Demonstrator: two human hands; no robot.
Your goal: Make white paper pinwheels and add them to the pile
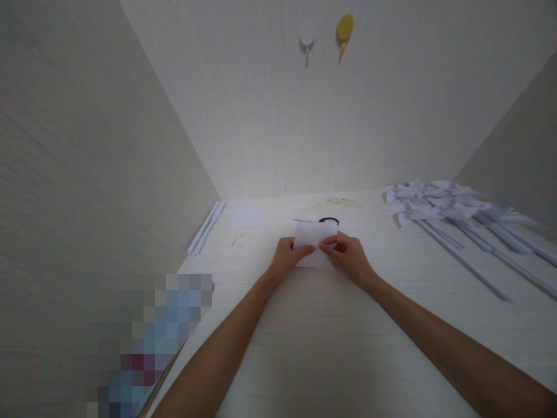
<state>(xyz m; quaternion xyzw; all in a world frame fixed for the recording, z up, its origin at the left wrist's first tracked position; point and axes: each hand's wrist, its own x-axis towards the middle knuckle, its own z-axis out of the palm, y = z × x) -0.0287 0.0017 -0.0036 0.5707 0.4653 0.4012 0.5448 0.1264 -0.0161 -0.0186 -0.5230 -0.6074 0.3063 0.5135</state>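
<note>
Between my two hands is a small white sheet of paper (pixel 314 232), raised a little towards me over the pale table. My left hand (pixel 288 255) grips its left edge, thumb lying across the front and the other fingers behind it. At the right side, my right hand (pixel 346 255) pinches the paper with thumb and forefinger near its middle. Just behind the sheet lies a pair of scissors (pixel 329 220); a black handle loop and part of a blade show, and the paper hides the rest.
Several paper pinwheels on rolled paper sticks (pixel 461 215) are heaped at the right. At the left lie white paper rolls (pixel 206 228), a flat paper sheet (pixel 246 216) and thin little sticks (pixel 237 240). Two hooks, one yellow (pixel 345 28), hang on the wall behind.
</note>
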